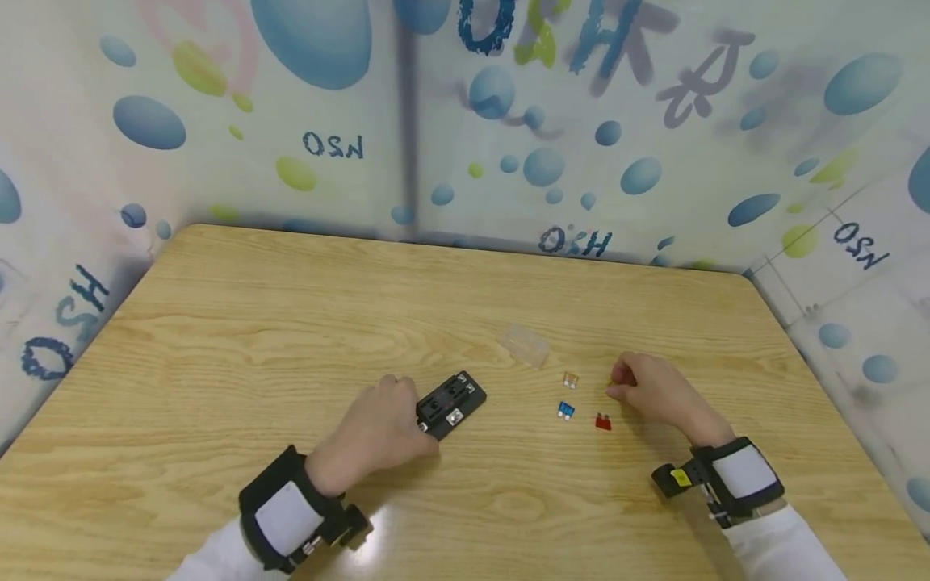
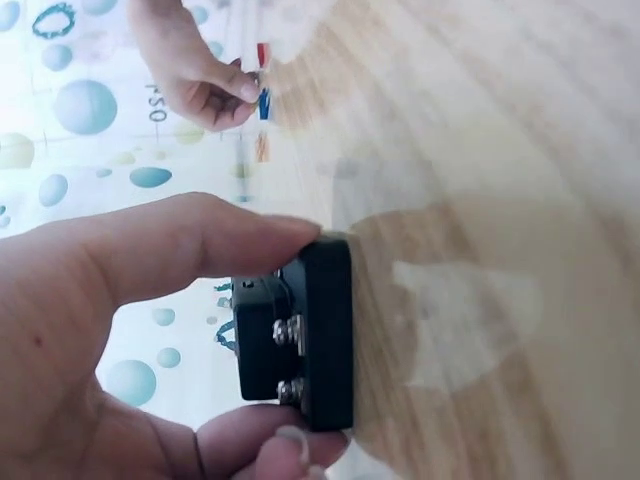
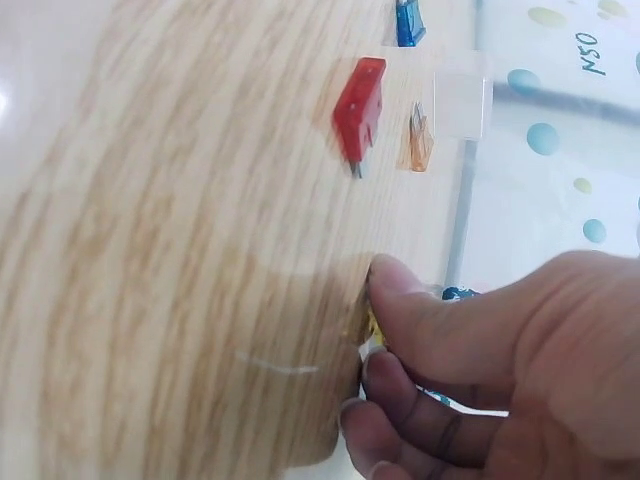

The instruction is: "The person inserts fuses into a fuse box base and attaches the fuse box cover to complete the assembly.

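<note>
My left hand (image 1: pixel 381 428) grips a black fuse block (image 1: pixel 450 401) with metal screw terminals, its thumb and fingers on opposite sides in the left wrist view. The block is tilted in the head view, beside the middle of the table. Further right, my right hand (image 1: pixel 657 395) pinches a small yellow blade fuse (image 3: pixel 375 328) at the tabletop, mostly hidden by thumb and fingertips. Left of that hand lie a red blade fuse (image 1: pixel 603 421), a blue blade fuse (image 1: pixel 566 411) and an orange blade fuse (image 1: pixel 571 379), apart from each other.
A clear plastic cover (image 1: pixel 526 345) lies on the wooden table (image 1: pixel 305 298) behind the fuses. Patterned fabric walls (image 1: pixel 349 186) rise along the table's back and sides. Each wrist wears a strapped camera.
</note>
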`<control>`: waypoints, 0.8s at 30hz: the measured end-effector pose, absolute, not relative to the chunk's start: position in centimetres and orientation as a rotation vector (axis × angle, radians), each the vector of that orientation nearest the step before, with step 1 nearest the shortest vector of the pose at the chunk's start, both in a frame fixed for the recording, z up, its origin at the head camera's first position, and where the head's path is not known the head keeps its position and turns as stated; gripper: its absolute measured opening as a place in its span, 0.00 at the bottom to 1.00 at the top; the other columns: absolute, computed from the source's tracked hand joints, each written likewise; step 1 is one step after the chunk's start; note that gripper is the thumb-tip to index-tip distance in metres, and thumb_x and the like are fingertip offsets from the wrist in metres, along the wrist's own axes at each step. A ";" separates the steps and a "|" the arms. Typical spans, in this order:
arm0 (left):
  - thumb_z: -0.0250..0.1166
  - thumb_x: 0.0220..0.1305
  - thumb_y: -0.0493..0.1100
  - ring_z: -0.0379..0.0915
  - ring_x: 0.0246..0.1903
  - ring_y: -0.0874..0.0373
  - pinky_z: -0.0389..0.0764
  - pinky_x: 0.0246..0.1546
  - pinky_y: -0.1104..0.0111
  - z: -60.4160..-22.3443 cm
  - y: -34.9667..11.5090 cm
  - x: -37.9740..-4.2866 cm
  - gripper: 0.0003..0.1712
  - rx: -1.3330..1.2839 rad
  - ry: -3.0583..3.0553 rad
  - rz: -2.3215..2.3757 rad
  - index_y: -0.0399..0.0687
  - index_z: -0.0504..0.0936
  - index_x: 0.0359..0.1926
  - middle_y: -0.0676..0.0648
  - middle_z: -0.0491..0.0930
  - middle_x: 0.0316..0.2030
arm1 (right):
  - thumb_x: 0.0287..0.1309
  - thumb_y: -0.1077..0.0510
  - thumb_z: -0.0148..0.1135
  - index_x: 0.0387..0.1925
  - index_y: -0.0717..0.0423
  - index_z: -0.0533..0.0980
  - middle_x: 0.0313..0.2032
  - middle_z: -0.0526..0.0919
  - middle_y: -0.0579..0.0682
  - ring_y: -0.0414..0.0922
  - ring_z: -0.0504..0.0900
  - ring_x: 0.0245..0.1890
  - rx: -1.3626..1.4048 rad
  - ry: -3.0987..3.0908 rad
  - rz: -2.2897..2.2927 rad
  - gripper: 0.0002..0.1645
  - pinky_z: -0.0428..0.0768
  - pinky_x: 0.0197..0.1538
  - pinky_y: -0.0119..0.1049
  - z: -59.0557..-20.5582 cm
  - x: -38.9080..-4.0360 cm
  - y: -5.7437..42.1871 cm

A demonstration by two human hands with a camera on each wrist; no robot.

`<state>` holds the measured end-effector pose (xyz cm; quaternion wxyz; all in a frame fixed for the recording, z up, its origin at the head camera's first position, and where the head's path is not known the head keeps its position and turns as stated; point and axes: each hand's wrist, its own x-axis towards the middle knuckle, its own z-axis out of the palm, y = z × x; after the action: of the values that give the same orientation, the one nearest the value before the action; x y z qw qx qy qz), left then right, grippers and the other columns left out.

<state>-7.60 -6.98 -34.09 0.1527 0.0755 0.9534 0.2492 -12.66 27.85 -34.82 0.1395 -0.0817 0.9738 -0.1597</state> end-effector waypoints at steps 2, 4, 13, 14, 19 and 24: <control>0.81 0.34 0.49 0.70 0.25 0.53 0.70 0.21 0.68 -34.1 -7.0 -7.8 0.32 0.215 2.722 0.718 0.33 0.76 0.34 0.44 0.72 0.27 | 0.61 0.60 0.64 0.38 0.62 0.74 0.30 0.76 0.52 0.45 0.71 0.30 -0.220 2.802 -0.468 0.09 0.69 0.32 0.35 -34.8 -12.7 27.8; 0.81 0.34 0.50 0.70 0.25 0.53 0.70 0.21 0.68 -34.1 -7.1 -7.9 0.32 0.208 2.709 0.730 0.34 0.76 0.33 0.45 0.72 0.27 | 0.62 0.60 0.64 0.38 0.62 0.73 0.30 0.75 0.52 0.45 0.71 0.29 -0.210 2.796 -0.471 0.09 0.69 0.32 0.35 -34.8 -12.7 27.8; 0.81 0.34 0.51 0.71 0.23 0.53 0.70 0.20 0.68 -34.3 -7.2 -8.0 0.33 0.195 2.697 0.731 0.33 0.76 0.34 0.44 0.72 0.27 | 0.62 0.61 0.64 0.38 0.62 0.73 0.29 0.75 0.52 0.44 0.71 0.28 -0.217 2.792 -0.454 0.09 0.68 0.31 0.35 -34.8 -12.7 27.8; 0.81 0.34 0.51 0.71 0.23 0.53 0.70 0.20 0.68 -34.3 -7.1 -8.0 0.33 0.192 2.698 0.725 0.33 0.77 0.34 0.44 0.72 0.27 | 0.62 0.61 0.64 0.38 0.62 0.73 0.29 0.75 0.52 0.44 0.71 0.28 -0.220 2.793 -0.457 0.09 0.68 0.31 0.35 -34.7 -12.7 27.8; 0.80 0.33 0.53 0.71 0.24 0.53 0.69 0.20 0.67 -34.4 -7.1 -8.1 0.33 0.177 2.703 0.708 0.34 0.77 0.35 0.45 0.72 0.28 | 0.62 0.62 0.63 0.38 0.62 0.72 0.30 0.75 0.53 0.45 0.71 0.30 -0.214 2.814 -0.513 0.09 0.68 0.31 0.36 -34.6 -12.6 28.2; 0.80 0.33 0.53 0.71 0.24 0.53 0.69 0.20 0.67 -34.3 -7.3 -8.0 0.33 0.173 2.700 0.700 0.35 0.77 0.35 0.45 0.72 0.28 | 0.62 0.63 0.61 0.40 0.62 0.71 0.32 0.75 0.54 0.47 0.71 0.32 -0.216 2.858 -0.589 0.08 0.68 0.33 0.37 -34.3 -13.2 28.5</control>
<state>-8.03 -7.26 -34.26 0.1725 0.0610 0.9517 0.2466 -13.24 28.47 -34.27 0.1077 -0.0734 0.9711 -0.2001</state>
